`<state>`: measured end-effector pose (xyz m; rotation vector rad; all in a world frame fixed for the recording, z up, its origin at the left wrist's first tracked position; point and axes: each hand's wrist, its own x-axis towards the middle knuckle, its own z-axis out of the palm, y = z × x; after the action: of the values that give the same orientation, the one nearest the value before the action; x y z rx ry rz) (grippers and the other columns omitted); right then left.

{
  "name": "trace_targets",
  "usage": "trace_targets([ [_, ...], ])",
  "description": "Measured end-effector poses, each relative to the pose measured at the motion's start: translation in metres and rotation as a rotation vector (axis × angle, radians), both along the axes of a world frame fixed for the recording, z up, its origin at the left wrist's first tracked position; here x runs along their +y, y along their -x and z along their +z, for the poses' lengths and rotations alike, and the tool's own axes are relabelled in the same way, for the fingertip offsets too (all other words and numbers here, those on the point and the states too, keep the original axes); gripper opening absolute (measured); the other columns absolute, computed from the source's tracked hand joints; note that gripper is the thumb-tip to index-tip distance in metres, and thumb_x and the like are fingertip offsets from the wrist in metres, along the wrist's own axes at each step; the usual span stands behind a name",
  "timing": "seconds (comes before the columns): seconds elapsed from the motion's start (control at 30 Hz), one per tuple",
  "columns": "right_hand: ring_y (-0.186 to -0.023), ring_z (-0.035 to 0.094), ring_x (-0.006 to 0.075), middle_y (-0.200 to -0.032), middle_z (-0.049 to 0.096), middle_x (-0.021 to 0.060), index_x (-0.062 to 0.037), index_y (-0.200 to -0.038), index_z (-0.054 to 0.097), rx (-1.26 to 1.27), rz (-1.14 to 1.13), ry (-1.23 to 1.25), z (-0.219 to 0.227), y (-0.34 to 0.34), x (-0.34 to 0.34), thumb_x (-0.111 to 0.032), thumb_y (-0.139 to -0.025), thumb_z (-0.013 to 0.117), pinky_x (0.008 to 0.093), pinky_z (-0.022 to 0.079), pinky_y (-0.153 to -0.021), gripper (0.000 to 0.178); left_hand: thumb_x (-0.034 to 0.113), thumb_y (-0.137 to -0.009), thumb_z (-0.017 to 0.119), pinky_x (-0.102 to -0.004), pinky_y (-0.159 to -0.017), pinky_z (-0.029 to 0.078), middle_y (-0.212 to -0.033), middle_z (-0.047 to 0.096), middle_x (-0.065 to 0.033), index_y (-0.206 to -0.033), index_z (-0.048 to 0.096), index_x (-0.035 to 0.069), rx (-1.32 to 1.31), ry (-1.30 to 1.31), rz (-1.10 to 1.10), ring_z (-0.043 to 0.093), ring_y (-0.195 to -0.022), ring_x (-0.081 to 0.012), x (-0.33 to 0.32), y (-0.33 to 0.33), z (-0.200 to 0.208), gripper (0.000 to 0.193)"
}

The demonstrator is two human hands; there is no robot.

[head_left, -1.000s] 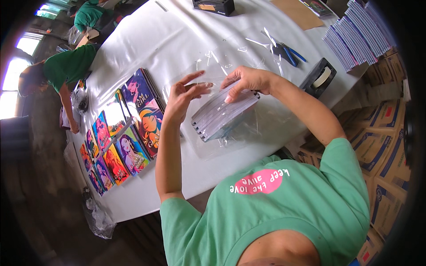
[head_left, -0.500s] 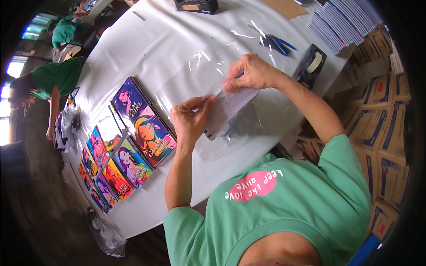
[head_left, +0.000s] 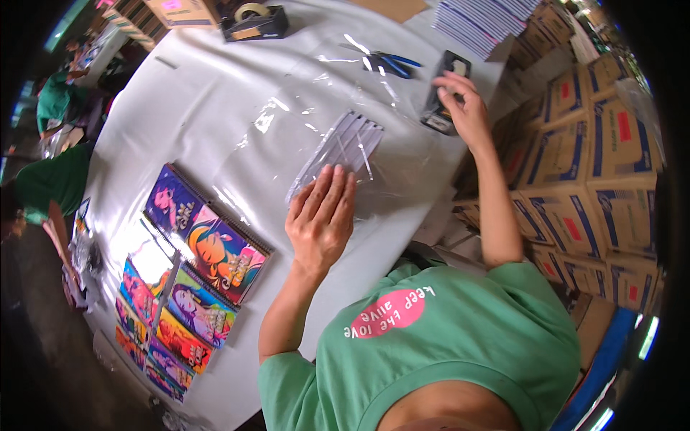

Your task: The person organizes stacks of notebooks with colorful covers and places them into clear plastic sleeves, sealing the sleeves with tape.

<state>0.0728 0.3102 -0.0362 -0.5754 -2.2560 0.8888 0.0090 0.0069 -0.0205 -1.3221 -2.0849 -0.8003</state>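
Note:
My left hand [head_left: 321, 219] lies flat, fingers stretched out, on the lower end of a pale, flat pack [head_left: 343, 144] in clear plastic wrap. The pack has a lined, whitish face and rests on the table. My right hand [head_left: 467, 108] reaches to a black tape dispenser [head_left: 436, 118] at the table's right edge. Its fingers are apart over the dispenser's upper end; no tape shows in them. Loose clear film [head_left: 402, 172] spreads around the pack.
Colourful spiral notebooks [head_left: 226, 251] lie in rows at left. Blue-handled pliers [head_left: 392, 63] lie beyond the pack. Another tape dispenser [head_left: 253, 23] stands at the far edge. Stacked booklets [head_left: 481, 21] and cartons [head_left: 568, 208] fill the right. People in green work at far left.
Both hands held the wrapped pack up before. Now it lies on the table under my left hand, and my right hand has moved away to the tape dispenser. The view has shifted.

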Motion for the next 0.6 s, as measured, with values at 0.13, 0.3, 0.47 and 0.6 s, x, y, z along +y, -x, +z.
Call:
trace_targets([
  [0.13, -0.104, 0.057, 0.0234, -0.109, 0.062, 0.0096, -0.0093, -0.109, 0.061, -0.248, -0.483, 0.613, -0.082, -0.016, 0.063, -0.051, -0.081, 0.063, 0.035, 0.043, -0.087, 0.05, 0.003, -0.073, 0.07, -0.0292, -0.078, 0.048, -0.1, 0.069, -0.0065, -0.094, 0.07, 0.007, 0.103, -0.047, -0.019, 0.065, -0.098, -0.0192, 0.0, 0.004, -0.01, 0.021],
  [0.3, -0.123, 0.041, 0.0278, -0.131, 0.05, 0.0099, -0.016, -0.115, 0.061, -0.023, -0.369, 1.096, -0.077, -0.003, 0.06, -0.058, -0.073, 0.066, 0.0576, 0.016, -0.102, 0.059, 0.004, -0.073, 0.07, -0.028, -0.076, 0.048, -0.099, 0.069, -0.005, -0.093, 0.07, 0.009, 0.096, -0.09, -0.034, 0.065, -0.097, -0.0182, 0.001, 0.003, -0.011, 0.021],
  [0.47, -0.1, 0.055, 0.0245, -0.108, 0.06, 0.0109, -0.0055, -0.097, 0.065, 0.309, -0.244, 1.299, -0.055, 0.0, 0.031, -0.032, -0.079, 0.069, 0.0442, 0.041, -0.093, 0.033, 0.004, -0.073, 0.07, -0.0274, -0.075, 0.048, -0.099, 0.069, -0.0043, -0.093, 0.07, 0.009, 0.074, -0.116, -0.01, 0.065, -0.097, -0.018, 0.001, 0.004, -0.015, 0.021],
  [0.6, -0.129, 0.032, 0.0283, -0.14, 0.04, 0.0084, -0.007, -0.101, 0.068, 0.039, -0.542, 0.808, -0.105, -0.033, 0.003, -0.032, -0.074, 0.072, 0.0448, 0.024, -0.106, 0.037, 0.004, -0.073, 0.07, -0.0275, -0.075, 0.048, -0.099, 0.069, -0.0042, -0.093, 0.07, 0.009, 0.07, -0.142, -0.015, 0.065, -0.097, -0.018, 0.001, 0.002, -0.015, 0.021],
])
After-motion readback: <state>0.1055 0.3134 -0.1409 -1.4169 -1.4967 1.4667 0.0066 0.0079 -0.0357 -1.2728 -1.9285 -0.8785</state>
